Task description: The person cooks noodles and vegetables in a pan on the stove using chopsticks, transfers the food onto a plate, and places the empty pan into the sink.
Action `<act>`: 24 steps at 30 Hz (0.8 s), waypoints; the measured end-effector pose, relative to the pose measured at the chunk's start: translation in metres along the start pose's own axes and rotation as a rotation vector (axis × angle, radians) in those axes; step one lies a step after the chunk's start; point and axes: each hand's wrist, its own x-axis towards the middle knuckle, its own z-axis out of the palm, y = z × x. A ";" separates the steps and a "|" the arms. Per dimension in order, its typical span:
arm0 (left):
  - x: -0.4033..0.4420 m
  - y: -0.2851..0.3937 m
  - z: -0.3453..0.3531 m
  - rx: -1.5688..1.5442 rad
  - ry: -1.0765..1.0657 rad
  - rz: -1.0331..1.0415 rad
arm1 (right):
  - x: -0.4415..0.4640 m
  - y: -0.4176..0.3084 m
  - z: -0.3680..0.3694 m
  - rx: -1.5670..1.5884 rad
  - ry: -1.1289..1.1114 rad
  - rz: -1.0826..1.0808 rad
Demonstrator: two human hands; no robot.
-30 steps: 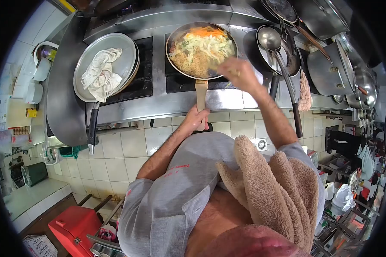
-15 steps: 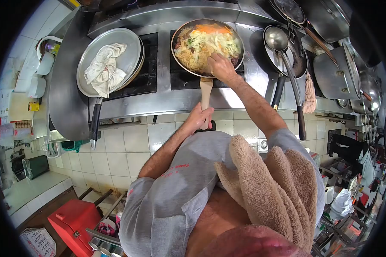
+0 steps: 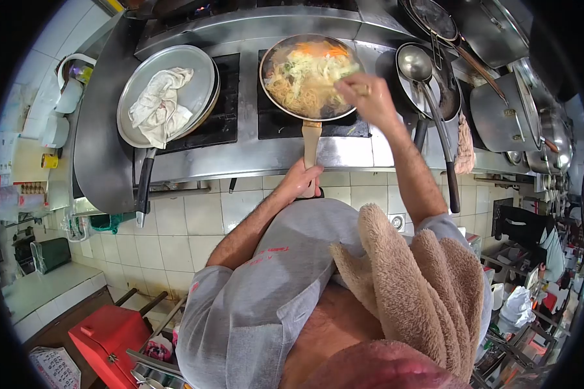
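Note:
A frying pan (image 3: 264, 89) sits on the burner, filled with noodles (image 3: 293, 100), shredded cabbage (image 3: 311, 68) and carrot strips (image 3: 328, 49). Steam blurs part of the food. My left hand (image 3: 302, 179) is wrapped round the pan's pale wooden handle (image 3: 311, 139). Over the pan's right rim, my right hand (image 3: 368, 98) is raised with its fingers closed. Something small and yellowish shows at those fingers, too blurred to name.
To the left stands another pan with a round metal lid (image 3: 204, 74) and a crumpled white cloth (image 3: 162, 107) on top. A ladle (image 3: 415, 63) rests across pans at right. Large pots (image 3: 493, 113) stand beyond, and the steel counter edge (image 3: 253, 162) runs before me.
My right hand has moved up and to the right, from low over the noodles to above the pan's right rim. My left hand keeps its hold on the handle. More steam shows.

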 end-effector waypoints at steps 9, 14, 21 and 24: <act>0.002 0.000 -0.001 0.020 -0.025 -0.025 | -0.040 0.041 0.128 -0.410 -0.041 -0.595; 0.004 -0.008 -0.003 -0.015 0.005 0.000 | -0.001 0.054 0.158 -0.533 0.048 -0.450; 0.003 -0.006 -0.002 -0.002 0.027 0.021 | 0.028 0.055 0.140 -0.423 0.089 -0.214; 0.001 -0.001 -0.002 0.031 -0.013 0.037 | 0.034 0.032 0.103 -0.132 0.166 -0.102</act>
